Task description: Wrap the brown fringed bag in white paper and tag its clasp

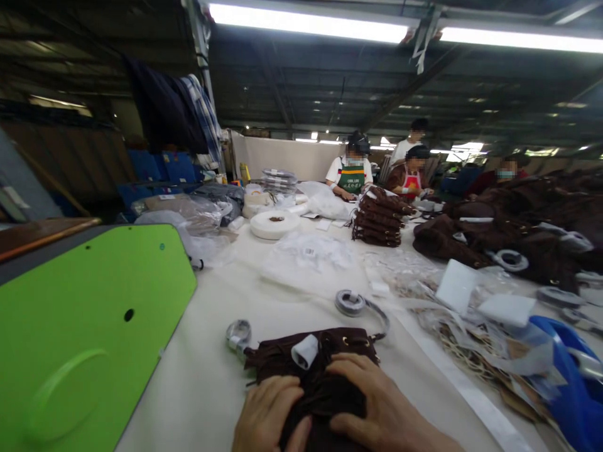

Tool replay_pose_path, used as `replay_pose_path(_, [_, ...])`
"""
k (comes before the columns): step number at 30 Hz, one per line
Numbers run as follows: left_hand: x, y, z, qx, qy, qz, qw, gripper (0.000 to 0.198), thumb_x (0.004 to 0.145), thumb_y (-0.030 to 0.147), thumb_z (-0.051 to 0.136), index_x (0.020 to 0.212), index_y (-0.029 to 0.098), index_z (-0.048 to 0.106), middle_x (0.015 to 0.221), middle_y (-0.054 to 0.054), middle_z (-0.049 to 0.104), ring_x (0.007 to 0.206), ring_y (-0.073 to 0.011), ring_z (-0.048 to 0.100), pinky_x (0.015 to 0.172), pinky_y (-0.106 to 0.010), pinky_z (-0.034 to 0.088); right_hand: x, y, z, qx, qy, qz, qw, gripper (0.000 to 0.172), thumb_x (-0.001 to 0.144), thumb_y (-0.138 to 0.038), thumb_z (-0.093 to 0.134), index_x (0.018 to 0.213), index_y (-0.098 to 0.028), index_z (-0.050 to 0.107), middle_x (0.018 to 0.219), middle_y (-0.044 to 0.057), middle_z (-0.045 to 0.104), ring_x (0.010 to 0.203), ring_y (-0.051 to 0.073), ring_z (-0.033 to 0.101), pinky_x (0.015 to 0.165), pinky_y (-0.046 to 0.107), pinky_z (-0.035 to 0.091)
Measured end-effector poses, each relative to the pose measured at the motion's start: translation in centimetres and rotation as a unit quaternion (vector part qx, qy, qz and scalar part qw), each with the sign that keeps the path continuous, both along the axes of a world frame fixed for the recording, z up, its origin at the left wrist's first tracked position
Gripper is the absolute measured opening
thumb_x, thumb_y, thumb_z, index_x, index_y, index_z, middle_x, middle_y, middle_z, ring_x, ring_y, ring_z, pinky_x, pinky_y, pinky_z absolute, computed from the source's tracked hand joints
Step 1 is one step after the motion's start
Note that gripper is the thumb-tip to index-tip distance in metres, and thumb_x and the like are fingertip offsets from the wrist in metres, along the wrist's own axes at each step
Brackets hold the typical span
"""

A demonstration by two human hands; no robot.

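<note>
A dark brown cloth bag [311, 348] lies in front of me on the pale table, with metal eyelets near its top edge. A small white wrapped piece [305, 351] rests on it. My left hand [268, 408] is curled over the bag's left side, thumb pointing inward. On the right side, my right hand [372, 402] grips the cloth, fingers bent over it and thumb toward the middle. Beyond the bag's top corners lie two wrapped strap coils, the left coil [239, 334] and the right coil [350, 302]. Its lower part is hidden by my hands and the frame edge.
A green machine panel [103, 326] stands at left. Ahead are clear plastic bags [308, 257], a white tape roll [273, 224] and stacked brown bags [380, 216]. A blue container [572, 383] and loose cords [475, 351] lie at right. Several co-workers [352, 172] are at the back.
</note>
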State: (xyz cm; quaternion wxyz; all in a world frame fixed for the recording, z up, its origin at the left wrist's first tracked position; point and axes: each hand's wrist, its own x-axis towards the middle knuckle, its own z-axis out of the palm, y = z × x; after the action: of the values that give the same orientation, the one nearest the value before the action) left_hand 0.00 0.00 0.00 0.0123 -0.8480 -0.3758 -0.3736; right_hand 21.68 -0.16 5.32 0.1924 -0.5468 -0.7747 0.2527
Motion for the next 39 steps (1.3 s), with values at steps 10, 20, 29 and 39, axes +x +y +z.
replay_pose_path(10, [-0.4,-0.7,-0.5,-0.162,0.072,0.022,0.984,0.016,0.082,0.033,0.054,0.076,0.023,0.064,0.094,-0.005,0.067,0.087,-0.0176,0.063,0.072,-0.027,0.052,7.5,0.6,-5.5,0.045,-0.044,-0.365,0.929,0.033,0.075,-0.027,0.044,0.106,-0.014,0.049,0.083,0.008,0.061,0.069,0.021,0.061,0.067,0.035,0.048])
replay_pose_path(20, [4.4,2.1,1.6,-0.193,0.221,-0.042,0.955,0.036,0.076,0.015,0.055,0.112,0.023,0.057,0.117,-0.008,0.061,0.099,-0.0237,0.060,0.082,-0.039,0.050,1.2,0.5,-0.9,0.043,-0.055,0.062,0.996,0.033,0.079,-0.009,0.039,0.097,-0.020,0.065,0.100,0.007,0.067,0.092,0.017,0.062,0.080,0.025,0.048])
replay_pose_path(29, [-2.4,0.4,-0.7,0.016,0.176,0.157,0.972,0.036,0.084,0.031,0.049,0.115,0.013,0.055,0.115,-0.013,0.062,0.101,-0.0237,0.059,0.078,-0.034,0.050,4.2,1.2,-4.8,0.170,-0.025,-0.302,0.938,0.046,0.087,-0.031,0.034,0.125,-0.007,0.045,0.129,0.021,0.046,0.109,0.029,0.055,0.084,0.040,0.048])
replay_pose_path(39, [2.4,1.3,2.0,-0.205,0.182,-0.059,0.960,0.018,0.086,0.029,0.049,0.072,0.019,0.055,0.081,0.000,0.064,0.083,-0.0165,0.058,0.073,-0.032,0.041,1.4,2.4,-2.8,0.126,-0.176,0.009,0.976,0.021,0.074,-0.008,0.049,0.084,-0.020,0.062,0.100,0.004,0.063,0.097,0.023,0.052,0.087,0.040,0.038])
